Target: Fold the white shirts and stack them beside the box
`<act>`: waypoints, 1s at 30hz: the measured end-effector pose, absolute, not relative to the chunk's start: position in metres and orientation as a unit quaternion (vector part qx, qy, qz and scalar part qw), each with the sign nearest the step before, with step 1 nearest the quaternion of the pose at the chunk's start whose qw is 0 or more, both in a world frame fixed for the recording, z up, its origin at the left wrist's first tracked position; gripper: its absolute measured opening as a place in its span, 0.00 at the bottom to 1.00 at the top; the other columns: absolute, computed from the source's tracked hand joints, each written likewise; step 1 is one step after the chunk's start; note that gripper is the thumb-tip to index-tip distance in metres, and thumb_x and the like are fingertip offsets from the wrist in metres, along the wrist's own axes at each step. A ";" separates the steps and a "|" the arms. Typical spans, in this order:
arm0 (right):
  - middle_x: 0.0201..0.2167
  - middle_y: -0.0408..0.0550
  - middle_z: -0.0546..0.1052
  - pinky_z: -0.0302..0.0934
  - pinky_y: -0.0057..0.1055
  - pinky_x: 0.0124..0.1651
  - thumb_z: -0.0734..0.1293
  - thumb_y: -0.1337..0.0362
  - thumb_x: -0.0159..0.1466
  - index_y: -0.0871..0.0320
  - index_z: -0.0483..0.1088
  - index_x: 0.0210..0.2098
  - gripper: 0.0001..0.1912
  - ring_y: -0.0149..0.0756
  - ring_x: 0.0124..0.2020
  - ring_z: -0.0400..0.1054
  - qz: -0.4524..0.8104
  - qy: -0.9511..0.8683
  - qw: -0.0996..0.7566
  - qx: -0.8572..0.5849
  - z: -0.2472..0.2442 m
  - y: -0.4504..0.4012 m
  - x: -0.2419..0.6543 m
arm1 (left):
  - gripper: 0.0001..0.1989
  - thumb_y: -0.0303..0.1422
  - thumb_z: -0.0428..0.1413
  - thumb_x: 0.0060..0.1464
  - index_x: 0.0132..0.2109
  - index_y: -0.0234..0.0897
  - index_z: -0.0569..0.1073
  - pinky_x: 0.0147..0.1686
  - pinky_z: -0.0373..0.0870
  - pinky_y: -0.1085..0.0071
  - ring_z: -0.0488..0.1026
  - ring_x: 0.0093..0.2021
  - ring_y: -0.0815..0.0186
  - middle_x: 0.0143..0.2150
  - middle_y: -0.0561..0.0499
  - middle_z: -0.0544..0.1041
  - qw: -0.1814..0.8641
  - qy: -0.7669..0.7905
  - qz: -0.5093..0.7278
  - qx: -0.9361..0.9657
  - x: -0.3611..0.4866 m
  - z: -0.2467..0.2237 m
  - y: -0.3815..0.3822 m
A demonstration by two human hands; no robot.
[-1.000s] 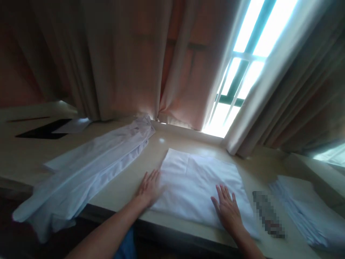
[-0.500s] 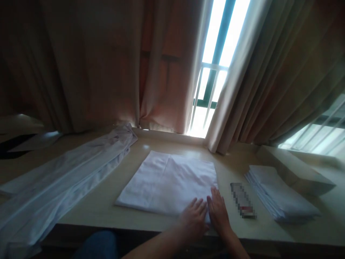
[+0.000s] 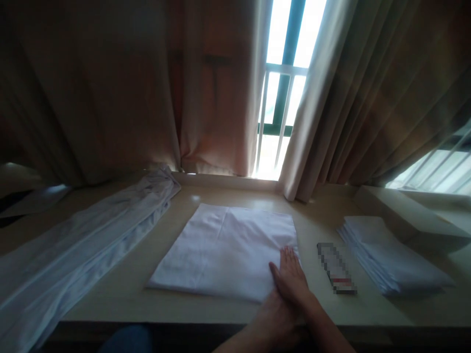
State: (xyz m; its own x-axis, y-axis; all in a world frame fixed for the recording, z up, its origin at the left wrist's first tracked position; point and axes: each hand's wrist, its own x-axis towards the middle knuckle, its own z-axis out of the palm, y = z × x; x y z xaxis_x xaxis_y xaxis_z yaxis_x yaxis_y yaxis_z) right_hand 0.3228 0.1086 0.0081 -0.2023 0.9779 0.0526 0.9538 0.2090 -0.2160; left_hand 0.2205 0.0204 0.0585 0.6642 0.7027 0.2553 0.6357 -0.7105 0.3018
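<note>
A folded white cloth (image 3: 228, 250) lies flat on the table, with soft creases across its top. My right hand (image 3: 290, 275) rests palm down on the cloth's right edge near its front corner, fingers stretched out and thumb apart. Crossing beneath my right wrist is my left hand (image 3: 281, 311), at the table's front edge by that same corner. Its fingers are hidden behind the right hand and forearm, so I cannot see whether they touch the cloth.
Long white fabric (image 3: 95, 240) runs along the left of the table (image 3: 121, 304). To the right are a pixelated oblong object (image 3: 336, 269), a stack of folded white cloths (image 3: 393, 260) and a pale box (image 3: 412, 211). Curtains (image 3: 217, 108) and a barred window (image 3: 281, 98) stand behind.
My left hand has slid right and toward me, off the cloth's top and under my right wrist. My right hand stays on the right edge, slightly farther from the corner. The view has shifted slightly.
</note>
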 end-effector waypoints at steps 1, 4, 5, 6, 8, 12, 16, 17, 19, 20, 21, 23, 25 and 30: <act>0.69 0.60 0.43 0.28 0.44 0.69 0.46 0.42 0.66 0.73 0.45 0.67 0.44 0.48 0.70 0.31 0.065 -0.770 0.088 -0.628 0.007 0.118 0.322 | 0.40 0.51 0.42 0.60 0.70 0.36 0.37 0.67 0.43 0.56 0.41 0.70 0.56 0.71 0.46 0.44 0.099 0.357 0.178 0.911 0.219 0.062 0.021; 0.69 0.61 0.43 0.26 0.44 0.68 0.47 0.42 0.66 0.73 0.43 0.67 0.44 0.48 0.70 0.30 0.059 -0.761 0.081 -0.641 0.003 0.145 0.320 | 0.39 0.48 0.45 0.59 0.70 0.38 0.39 0.67 0.44 0.55 0.42 0.70 0.56 0.72 0.47 0.44 0.098 0.338 0.184 0.918 0.215 0.069 0.023; 0.69 0.61 0.42 0.25 0.43 0.68 0.47 0.42 0.66 0.73 0.42 0.68 0.44 0.48 0.70 0.30 0.056 -0.756 0.081 -0.647 0.002 0.155 0.319 | 0.39 0.48 0.45 0.59 0.70 0.39 0.39 0.67 0.44 0.54 0.42 0.70 0.55 0.72 0.47 0.44 0.094 0.334 0.183 0.920 0.214 0.070 0.024; 0.69 0.61 0.42 0.25 0.43 0.68 0.47 0.42 0.66 0.73 0.42 0.68 0.44 0.47 0.70 0.29 0.055 -0.751 0.081 -0.653 0.000 0.164 0.319 | 0.38 0.48 0.45 0.59 0.70 0.40 0.41 0.66 0.43 0.53 0.41 0.70 0.55 0.72 0.47 0.44 0.090 0.330 0.179 0.923 0.213 0.069 0.025; 0.69 0.61 0.42 0.25 0.43 0.68 0.46 0.42 0.66 0.72 0.42 0.68 0.44 0.47 0.70 0.29 0.054 -0.742 0.083 -0.663 -0.002 0.181 0.318 | 0.36 0.49 0.44 0.59 0.69 0.40 0.45 0.66 0.44 0.51 0.40 0.70 0.54 0.71 0.46 0.46 0.081 0.328 0.162 0.927 0.213 0.065 0.027; 0.69 0.61 0.42 0.25 0.43 0.67 0.44 0.41 0.66 0.72 0.42 0.68 0.45 0.47 0.69 0.30 0.055 -0.723 0.093 -0.683 -0.005 0.214 0.318 | 0.35 0.51 0.43 0.59 0.67 0.38 0.52 0.65 0.46 0.50 0.40 0.70 0.52 0.70 0.42 0.50 0.063 0.338 0.130 0.930 0.215 0.050 0.031; 0.69 0.61 0.41 0.23 0.43 0.67 0.45 0.41 0.65 0.72 0.42 0.68 0.45 0.47 0.70 0.29 0.059 -0.695 0.089 -0.711 -0.006 0.243 0.318 | 0.34 0.52 0.42 0.59 0.67 0.41 0.52 0.64 0.47 0.50 0.43 0.70 0.52 0.70 0.42 0.49 0.046 0.333 0.127 0.933 0.216 0.037 0.035; 0.69 0.61 0.41 0.22 0.43 0.67 0.45 0.40 0.65 0.72 0.42 0.68 0.46 0.47 0.70 0.29 0.058 -0.691 0.088 -0.715 -0.007 0.249 0.318 | 0.34 0.52 0.42 0.58 0.67 0.42 0.53 0.64 0.47 0.50 0.43 0.70 0.52 0.70 0.43 0.49 0.040 0.330 0.128 0.935 0.217 0.035 0.036; 0.69 0.61 0.41 0.21 0.42 0.67 0.45 0.40 0.64 0.73 0.42 0.68 0.46 0.46 0.70 0.28 0.055 -0.688 0.088 -0.719 -0.008 0.263 0.319 | 0.34 0.53 0.44 0.58 0.66 0.43 0.54 0.64 0.48 0.51 0.43 0.69 0.52 0.70 0.44 0.49 0.027 0.325 0.130 0.936 0.217 0.030 0.038; 0.69 0.61 0.41 0.20 0.42 0.67 0.44 0.39 0.64 0.73 0.42 0.68 0.47 0.46 0.70 0.28 0.053 -0.688 0.089 -0.719 -0.009 0.269 0.320 | 0.35 0.53 0.44 0.57 0.66 0.43 0.54 0.63 0.49 0.51 0.44 0.69 0.51 0.70 0.44 0.50 0.021 0.324 0.132 0.937 0.217 0.028 0.040; 0.69 0.61 0.41 0.20 0.41 0.67 0.44 0.39 0.64 0.73 0.41 0.68 0.47 0.46 0.70 0.28 0.052 -0.688 0.090 -0.719 -0.010 0.275 0.321 | 0.35 0.54 0.45 0.57 0.66 0.43 0.53 0.63 0.49 0.51 0.44 0.69 0.51 0.70 0.44 0.50 0.016 0.323 0.133 0.937 0.217 0.026 0.040; 0.69 0.61 0.41 0.20 0.41 0.67 0.44 0.39 0.64 0.73 0.41 0.68 0.47 0.46 0.70 0.28 0.051 -0.685 0.094 -0.721 -0.012 0.287 0.323 | 0.36 0.54 0.44 0.57 0.67 0.43 0.52 0.63 0.50 0.51 0.45 0.69 0.51 0.70 0.44 0.50 0.012 0.320 0.135 0.938 0.218 0.022 0.042; 0.69 0.60 0.40 0.19 0.41 0.67 0.44 0.39 0.64 0.73 0.41 0.68 0.48 0.47 0.70 0.27 0.051 -0.680 0.098 -0.725 -0.015 0.299 0.324 | 0.35 0.54 0.43 0.57 0.67 0.44 0.52 0.63 0.51 0.51 0.46 0.69 0.52 0.70 0.45 0.50 0.009 0.317 0.138 0.938 0.218 0.019 0.044; 0.70 0.59 0.40 0.19 0.42 0.67 0.44 0.39 0.64 0.72 0.39 0.68 0.48 0.47 0.69 0.25 0.055 -0.671 0.100 -0.732 -0.019 0.323 0.325 | 0.36 0.57 0.41 0.57 0.67 0.45 0.51 0.62 0.53 0.51 0.50 0.68 0.51 0.70 0.45 0.51 -0.003 0.315 0.130 0.940 0.219 0.009 0.048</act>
State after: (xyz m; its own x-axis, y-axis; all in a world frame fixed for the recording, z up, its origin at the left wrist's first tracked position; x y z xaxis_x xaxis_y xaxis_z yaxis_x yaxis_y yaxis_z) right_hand 0.3247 0.3227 -0.0195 0.0923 0.9942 0.0551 0.9723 -0.0781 -0.2203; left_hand 0.2191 0.0479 0.0087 0.7671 0.5922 0.2468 0.5936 -0.8011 0.0773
